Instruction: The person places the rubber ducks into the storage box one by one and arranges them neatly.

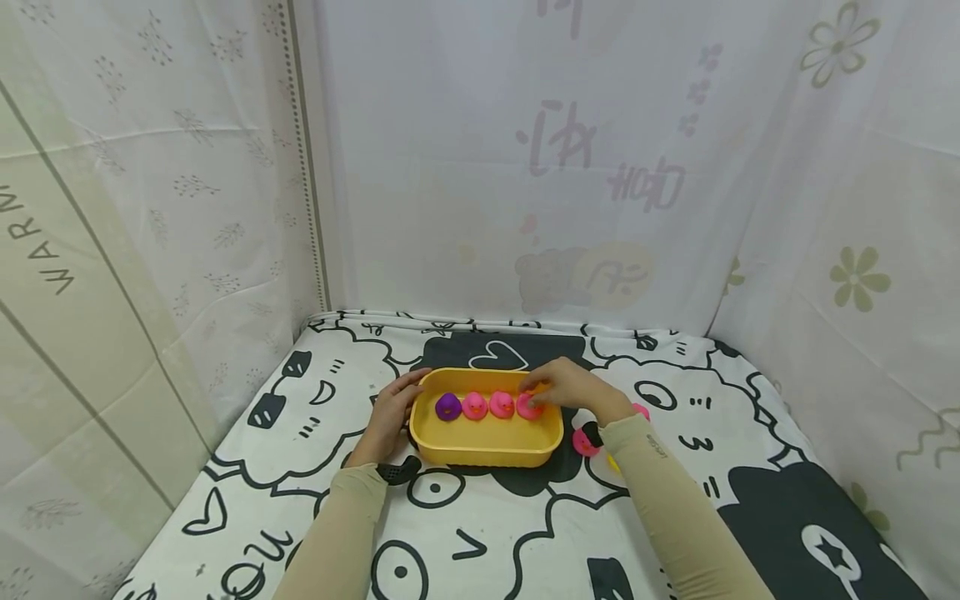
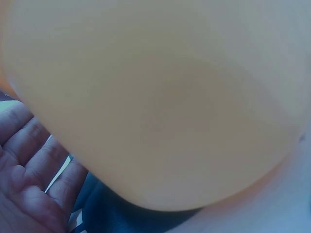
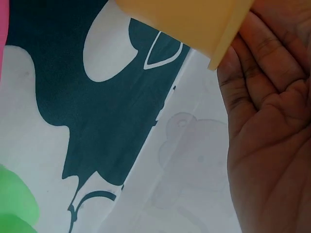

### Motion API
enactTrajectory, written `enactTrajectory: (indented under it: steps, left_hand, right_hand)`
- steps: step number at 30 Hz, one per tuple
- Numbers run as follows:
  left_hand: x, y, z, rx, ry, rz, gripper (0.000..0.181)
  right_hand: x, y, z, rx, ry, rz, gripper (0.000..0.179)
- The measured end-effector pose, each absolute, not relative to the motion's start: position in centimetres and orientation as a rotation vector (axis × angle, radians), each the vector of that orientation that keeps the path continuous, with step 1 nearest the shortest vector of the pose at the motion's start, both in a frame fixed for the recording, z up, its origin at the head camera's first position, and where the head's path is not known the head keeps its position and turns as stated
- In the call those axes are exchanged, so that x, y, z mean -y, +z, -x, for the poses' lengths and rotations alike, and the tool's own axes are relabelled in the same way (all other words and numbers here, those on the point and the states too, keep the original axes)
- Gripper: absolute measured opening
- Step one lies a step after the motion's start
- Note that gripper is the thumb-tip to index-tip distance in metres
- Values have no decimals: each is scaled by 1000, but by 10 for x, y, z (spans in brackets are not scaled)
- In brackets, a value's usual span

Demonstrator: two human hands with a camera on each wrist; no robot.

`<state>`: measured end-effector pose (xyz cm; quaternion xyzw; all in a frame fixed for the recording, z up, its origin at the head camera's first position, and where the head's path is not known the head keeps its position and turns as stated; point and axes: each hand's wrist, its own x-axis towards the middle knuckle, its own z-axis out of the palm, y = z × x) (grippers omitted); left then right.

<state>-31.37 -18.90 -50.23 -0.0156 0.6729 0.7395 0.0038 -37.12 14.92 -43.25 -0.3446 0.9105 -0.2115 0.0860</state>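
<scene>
A yellow tub with rounded corners stands on the patterned cloth. Inside it, a purple rubber duck and two pink rubber ducks, one of them in the middle, sit in a row. At the right end of that row my right hand reaches over the rim and pinches another pink rubber duck. My left hand rests against the tub's left side, fingertips at its upper left rim. In the left wrist view the tub's wall fills most of the picture, with extended fingers beside it.
Right of the tub, partly behind my right forearm, lie another pink duck and a bit of something yellow. A green rounded thing shows at the right wrist view's edge. Fabric curtains enclose the back and sides.
</scene>
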Motion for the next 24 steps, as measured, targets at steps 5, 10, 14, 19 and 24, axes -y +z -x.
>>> enactTrajectory:
  steps: [5,10,14,19,24]
  left_hand:
    - [189,-503,314,-2109,2325,53,38]
    - [189,-503,314,-2107,2320,45,38]
    - [189,-503,314,-2112,2317,44,38]
    - [190,-504,314,-2112,2310,45,38]
    - [190,-504,315,-2111,2310,43,38]
  right_hand:
    - [-151,-432,369,-2712,-702,1004,27]
    - [-153,-429,365,-2721,-752,979,31]
    - [-158,-426,361,-2732,-802,964,31]
    - [-166,-425,354,-2721,-880,868,34]
    - [-178,-422,348,-2676,-985,767,38]
